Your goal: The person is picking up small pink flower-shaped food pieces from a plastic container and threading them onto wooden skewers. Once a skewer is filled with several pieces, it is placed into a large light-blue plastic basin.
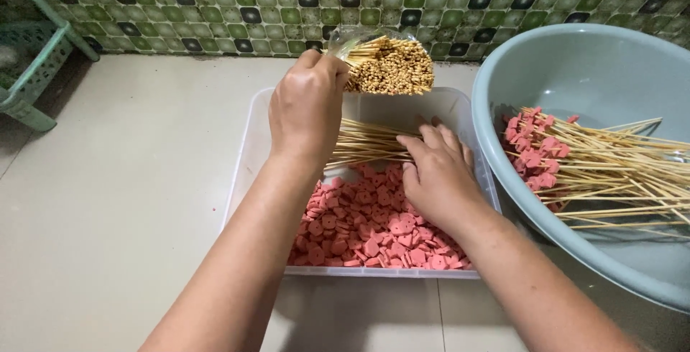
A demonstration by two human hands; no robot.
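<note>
Left hand (307, 104): fingers closed on clear bag of bamboo skewers (388, 65), fingertips hidden | Right hand (437, 172): fingers spread flat on loose skewers (363, 144) inside clear tub (253, 136) | Pink sausage slices (366, 226): partly covered by forearms | Grey basin (596, 72): skewered slices (535, 154), cut off at right edge

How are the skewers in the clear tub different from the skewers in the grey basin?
The tub skewers are bare sticks, while the basin skewers carry pink slices at their left ends. The tub skewers lie in a tight, roughly parallel bundle under the right hand; the basin skewers fan out loosely and cross. The tub skewers rest above loose pink slices; the basin skewers lie against the basin's wall. Both are thin, pale wood.
</note>
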